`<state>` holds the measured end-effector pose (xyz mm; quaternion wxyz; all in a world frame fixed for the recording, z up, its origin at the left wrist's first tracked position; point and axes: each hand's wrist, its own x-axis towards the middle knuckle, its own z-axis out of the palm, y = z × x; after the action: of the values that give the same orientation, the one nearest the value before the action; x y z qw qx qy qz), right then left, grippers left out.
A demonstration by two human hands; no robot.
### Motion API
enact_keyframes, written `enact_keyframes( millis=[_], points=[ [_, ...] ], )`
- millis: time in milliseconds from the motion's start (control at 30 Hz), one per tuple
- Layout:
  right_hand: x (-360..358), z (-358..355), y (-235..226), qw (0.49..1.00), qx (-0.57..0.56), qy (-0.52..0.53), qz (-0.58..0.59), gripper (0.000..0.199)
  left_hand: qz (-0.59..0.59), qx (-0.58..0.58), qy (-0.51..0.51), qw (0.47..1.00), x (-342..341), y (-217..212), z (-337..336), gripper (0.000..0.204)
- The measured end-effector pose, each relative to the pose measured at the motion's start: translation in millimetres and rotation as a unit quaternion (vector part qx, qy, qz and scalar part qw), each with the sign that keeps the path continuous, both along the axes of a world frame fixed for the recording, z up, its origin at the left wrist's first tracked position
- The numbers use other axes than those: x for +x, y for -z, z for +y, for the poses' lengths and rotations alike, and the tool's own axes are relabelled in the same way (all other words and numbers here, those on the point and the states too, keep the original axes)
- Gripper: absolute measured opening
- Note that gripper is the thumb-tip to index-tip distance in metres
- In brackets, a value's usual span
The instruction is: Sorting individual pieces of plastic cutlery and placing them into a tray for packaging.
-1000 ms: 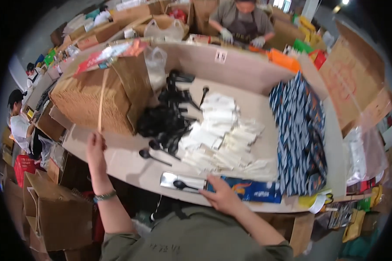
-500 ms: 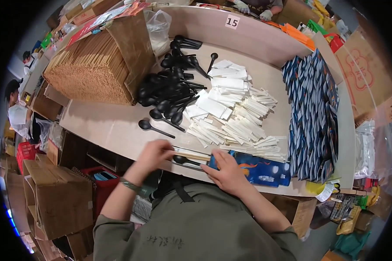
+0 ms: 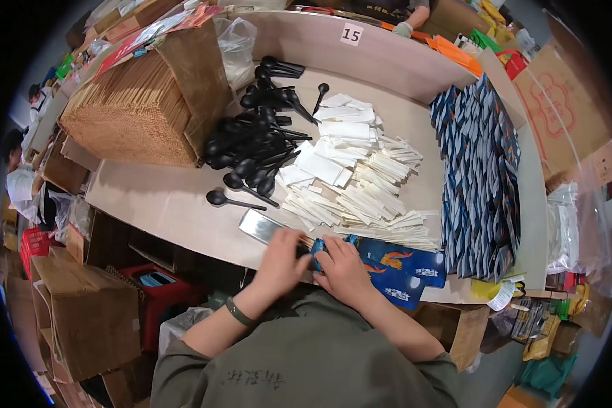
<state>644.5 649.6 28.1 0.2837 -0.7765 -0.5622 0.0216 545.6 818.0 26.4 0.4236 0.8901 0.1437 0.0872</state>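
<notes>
My left hand (image 3: 281, 260) is closed at the table's front edge, fingers curled over the ends of wooden chopsticks (image 3: 307, 241). A dark piece beside them, probably a black spoon, is mostly hidden by the fingers. My right hand (image 3: 341, 266) grips the open left end of a blue printed packet (image 3: 391, 262), and the chopsticks point into that end. Another blue packet (image 3: 402, 296) lies partly under it. A shiny silver strip (image 3: 257, 226) lies flat just beyond my left hand.
Black spoons (image 3: 241, 146) lie heaped beside white paper packets (image 3: 336, 153) and thin pale sticks (image 3: 374, 197). Left stands a box of packed wooden chopsticks (image 3: 129, 119); right, a dense row of blue packets (image 3: 479, 183). A panel (image 3: 401, 58) borders the back, with a co-worker's gloved hand (image 3: 402, 29) beyond.
My left hand has moved right, up against my right hand, bringing the chopsticks and black spoon to the packet's mouth. The silver strip is now uncovered. The lower packet has swung toward me.
</notes>
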Motion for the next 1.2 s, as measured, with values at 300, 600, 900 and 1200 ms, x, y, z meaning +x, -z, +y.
enact_keyframes(
  millis=[300, 600, 900, 1200],
  points=[
    [-10.6, -3.6, -3.6, 0.998, 0.054, -0.016, 0.015, 0.043, -0.059, 0.263, 0.107, 0.957, -26.0, -40.8, 36.5, 0.093],
    [152.7, -49.2, -191.8, 0.988, -0.008, 0.127, -0.085, 0.014, -0.052, 0.112, -0.068, 0.990, 15.4, -52.1, 50.0, 0.034],
    [82.7, -84.6, -78.4, 0.950, -0.278, -0.139, 0.011, 0.033, 0.044, -0.243, 0.244, 0.938, 8.1, 31.2, -27.8, 0.047],
    [30.0, -37.5, -29.0, 0.983, -0.172, 0.056, -0.032, 0.038, 0.172, -0.132, 0.063, 0.974, 7.0, -8.1, -4.9, 0.038]
  ],
)
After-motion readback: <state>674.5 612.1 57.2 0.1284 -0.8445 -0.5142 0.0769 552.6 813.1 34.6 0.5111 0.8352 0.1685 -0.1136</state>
